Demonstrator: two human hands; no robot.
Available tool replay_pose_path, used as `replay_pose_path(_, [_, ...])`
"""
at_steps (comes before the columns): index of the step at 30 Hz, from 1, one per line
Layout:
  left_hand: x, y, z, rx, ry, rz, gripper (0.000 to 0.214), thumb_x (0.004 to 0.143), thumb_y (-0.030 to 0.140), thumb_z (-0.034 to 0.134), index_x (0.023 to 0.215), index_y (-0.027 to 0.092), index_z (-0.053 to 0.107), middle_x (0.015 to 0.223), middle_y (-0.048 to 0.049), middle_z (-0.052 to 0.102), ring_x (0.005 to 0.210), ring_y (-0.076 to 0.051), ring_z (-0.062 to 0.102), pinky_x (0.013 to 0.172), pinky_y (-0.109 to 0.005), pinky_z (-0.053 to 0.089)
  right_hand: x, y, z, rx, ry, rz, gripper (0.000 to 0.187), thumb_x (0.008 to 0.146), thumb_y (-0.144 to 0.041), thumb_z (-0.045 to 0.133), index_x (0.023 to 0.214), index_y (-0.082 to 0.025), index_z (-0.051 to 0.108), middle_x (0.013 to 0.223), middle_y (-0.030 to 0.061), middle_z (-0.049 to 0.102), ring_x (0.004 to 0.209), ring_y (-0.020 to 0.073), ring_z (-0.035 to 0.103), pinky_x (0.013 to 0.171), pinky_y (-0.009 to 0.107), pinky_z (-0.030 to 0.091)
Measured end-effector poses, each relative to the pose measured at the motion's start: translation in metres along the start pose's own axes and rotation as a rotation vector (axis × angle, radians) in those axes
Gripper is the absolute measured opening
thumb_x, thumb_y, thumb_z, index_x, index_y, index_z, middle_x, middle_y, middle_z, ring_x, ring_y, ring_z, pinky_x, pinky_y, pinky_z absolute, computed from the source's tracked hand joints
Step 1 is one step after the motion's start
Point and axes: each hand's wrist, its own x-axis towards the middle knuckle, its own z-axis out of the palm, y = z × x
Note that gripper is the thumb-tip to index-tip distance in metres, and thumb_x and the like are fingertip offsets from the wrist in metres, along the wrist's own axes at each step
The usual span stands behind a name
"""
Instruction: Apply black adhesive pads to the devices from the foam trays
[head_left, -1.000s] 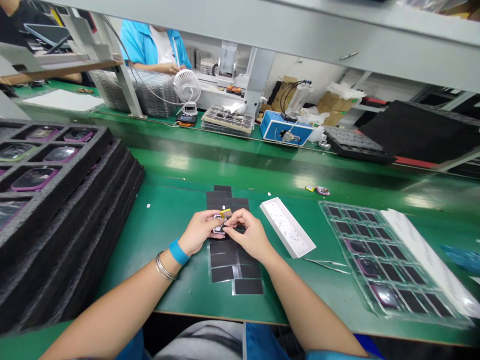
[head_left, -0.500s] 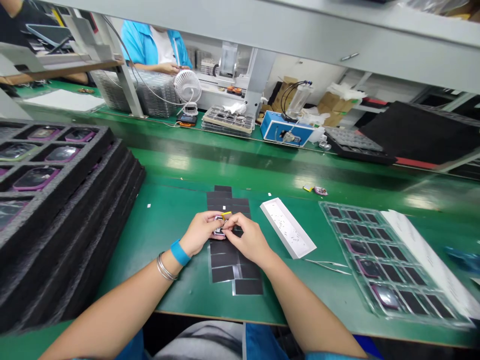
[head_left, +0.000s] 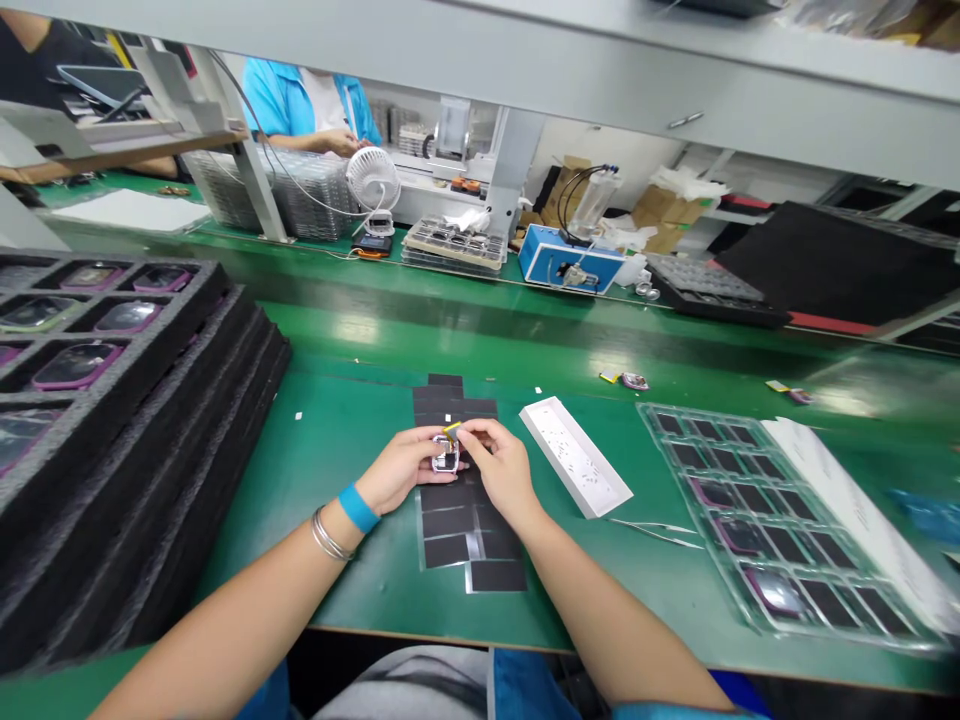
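Between the fingers of my left hand (head_left: 396, 466) is a small open smartwatch case (head_left: 445, 460), its light rim and dark inner parts facing up. A small yellow-edged battery (head_left: 451, 429) stands tilted at the top of the case. The thumb and fingers of my right hand (head_left: 501, 468) close on the battery's right side; their tips are partly hidden. Below both hands lie overlapping black rectangular sheets (head_left: 448, 520) on clear backing. A white shallow box (head_left: 574, 455) with tiny pieces in it sits right of my right hand, with tweezers (head_left: 656, 531) beside its near end.
Stacked black foam trays (head_left: 150, 400) holding watch cases rise at the left. A clear plastic tray (head_left: 750, 600) with black rectangles and a few cases lies right. Across the bench are a white fan (head_left: 373, 180), a blue machine (head_left: 568, 262) and a co-worker (head_left: 311, 110). A shelf beam crosses overhead.
My right hand has shifted slightly right and up, from over the inside of the case to the battery. More of the case's inside now shows. My left hand stays nearly in place.
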Motion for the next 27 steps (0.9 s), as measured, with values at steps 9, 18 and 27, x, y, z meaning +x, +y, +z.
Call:
replay_pose_path(9, [0.002, -0.003, 0.001, 0.097, 0.04, 0.014, 0.03, 0.064, 0.01, 0.069, 0.094, 0.013, 0.065, 0.076, -0.0049, 0.066, 0.067, -0.015, 0.065, 0.06, -0.024, 0.055, -0.006, -0.009, 0.002, -0.354, 0.048, -0.303, 0.008, 0.083, -0.028, 0.061, 0.082, -0.025, 0.069, 0.08, 0.0012, 0.07, 0.077, 0.0188, 0.062, 0.086, 0.04, 0.046])
replay_pose_path(18, [0.002, 0.003, -0.008, -0.22, 0.005, -0.027, 0.029, 0.075, 0.013, 0.058, 0.103, 0.011, 0.065, 0.092, -0.0113, 0.068, 0.08, -0.017, 0.065, 0.081, -0.033, 0.053, -0.007, -0.004, 0.002, -0.631, -0.127, -0.623, 0.025, 0.087, -0.016, 0.051, 0.098, -0.033, 0.067, 0.098, -0.0015, 0.07, 0.085, 0.0195, 0.058, 0.109, 0.056, 0.019])
replay_pose_path(27, [-0.001, 0.004, -0.007, -0.017, -0.119, 0.119, 0.05, 0.065, 0.022, 0.078, 0.111, 0.015, 0.06, 0.102, -0.0115, 0.067, 0.088, -0.019, 0.065, 0.078, -0.03, 0.052, 0.0, 0.003, 0.001, 0.167, -0.265, -0.001, 0.053, 0.073, -0.029, 0.067, 0.121, -0.026, 0.047, 0.112, 0.007, 0.061, 0.1, 0.0186, 0.061, 0.085, 0.036, 0.053])
